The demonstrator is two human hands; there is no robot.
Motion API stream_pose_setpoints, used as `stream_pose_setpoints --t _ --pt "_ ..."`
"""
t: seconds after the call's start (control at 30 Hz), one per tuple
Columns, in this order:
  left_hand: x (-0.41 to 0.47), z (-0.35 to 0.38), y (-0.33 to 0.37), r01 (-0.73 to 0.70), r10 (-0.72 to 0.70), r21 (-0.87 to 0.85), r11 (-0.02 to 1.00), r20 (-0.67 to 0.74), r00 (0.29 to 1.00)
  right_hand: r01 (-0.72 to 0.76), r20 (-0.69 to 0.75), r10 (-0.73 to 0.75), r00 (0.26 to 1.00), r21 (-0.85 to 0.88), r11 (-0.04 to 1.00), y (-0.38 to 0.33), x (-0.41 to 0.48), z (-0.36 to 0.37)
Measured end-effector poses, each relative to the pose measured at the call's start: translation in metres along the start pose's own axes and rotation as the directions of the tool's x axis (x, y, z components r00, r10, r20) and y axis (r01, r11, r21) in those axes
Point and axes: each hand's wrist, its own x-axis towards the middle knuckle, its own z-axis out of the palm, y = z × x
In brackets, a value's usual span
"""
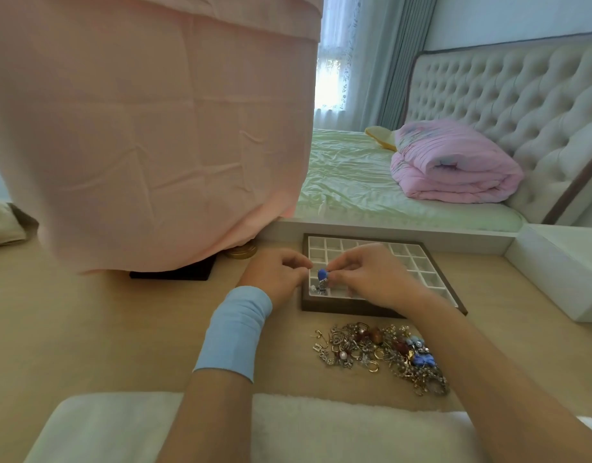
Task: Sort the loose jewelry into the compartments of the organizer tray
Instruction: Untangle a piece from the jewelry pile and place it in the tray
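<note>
Tray (341, 310) and jewelry pile (381, 352) share wooden desk (120, 329) beside bed (348, 175).

The right hand (371, 275) pinches a blue-stone jewelry piece (322, 274) above the near-left corner compartments of the organizer tray (338, 307). The left hand (277, 275), which wears a blue wristband (236, 332), curls its fingers just beside the piece; contact cannot be confirmed. A jewelry pile (378, 352) lies on the wooden desk (120, 329) near the tray's front rim.
</note>
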Motion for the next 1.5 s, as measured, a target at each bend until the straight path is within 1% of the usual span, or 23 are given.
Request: stream_pose_setpoints --t 0.2,0.27,0.4,0.5,0.57,0.67,0.83,0.97,1.1,1.2,1.3,1.37,1.4,1.43,1.5 --pt "-0.005 0.01 -0.001 -0.026 0.023 0.09 0.996 0.035 0.999 0.025 0.029 -0.018 0.999 -0.28 0.96 -0.007 0.001 0.005" --pt "-0.005 0.01 -0.003 -0.017 0.013 0.103 0.995 0.04 0.999 0.033 0.006 -0.033 0.999 -0.353 0.935 -0.006 0.002 0.01" --pt "-0.004 0.009 -0.005 -0.005 0.0 0.164 0.986 0.026 1.0 0.028 -0.086 -0.069 0.994 -0.403 0.915 -0.002 0.003 0.014" --pt "-0.005 0.012 -0.003 -0.019 0.02 0.214 0.977 -0.002 1.0 0.03 -0.094 -0.08 0.992 -0.445 0.895 -0.001 0.003 0.014" --pt "-0.005 0.015 -0.001 -0.026 0.028 0.243 0.97 -0.006 1.0 0.042 -0.088 -0.09 0.992 -0.445 0.895 0.0 0.003 0.016" --pt "-0.004 0.021 0.002 0.002 0.005 0.258 0.966 -0.03 1.0 0.079 -0.055 -0.117 0.992 -0.456 0.886 0.001 0.005 0.019" --pt "-0.005 0.024 0.003 0.044 -0.03 0.228 0.973 -0.064 0.997 0.135 0.061 -0.121 0.991 -0.421 0.897 0.001 0.003 0.006" --pt "-0.004 0.023 0.005 -0.014 0.022 0.283 0.959 -0.025 0.999 0.166 0.165 -0.101 0.981 -0.455 0.875 -0.002 0.001 0.004" --pt "-0.004 0.024 0.01 0.003 0.0 0.314 0.949 -0.007 1.0 0.177 0.201 -0.097 0.975 -0.429 0.886 -0.006 -0.002 -0.003" --pt "-0.006 0.023 0.015 0.011 -0.021 0.366 0.931 0.024 0.999 0.166 0.191 -0.099 0.977 -0.377 0.911 -0.008 -0.012 -0.017" --pt "-0.009 0.02 0.023 -0.004 -0.019 0.487 0.873 0.042 0.999 0.184 0.216 -0.105 0.971 -0.389 0.903 -0.011 -0.025 -0.038" --pt "-0.012 0.02 0.033 -0.035 0.023 0.538 0.843 0.028 0.999 0.168 0.223 -0.086 0.971 -0.383 0.908 -0.009 -0.036 -0.058" --pt "-0.014 0.022 0.04 -0.073 0.07 0.524 0.848 0.025 0.997 0.151 0.225 -0.068 0.972 -0.376 0.914 -0.007 -0.042 -0.068" --pt "-0.017 0.026 0.049 -0.127 0.127 0.498 0.858 0.035 0.991 0.133 0.237 -0.045 0.97 -0.372 0.918 -0.005 -0.049 -0.078" --pt "-0.026 0.038 0.069 -0.255 0.231 0.484 0.837 0.11 0.967 0.112 0.292 0.012 0.956 -0.406 0.907 0.002 -0.062 -0.089"
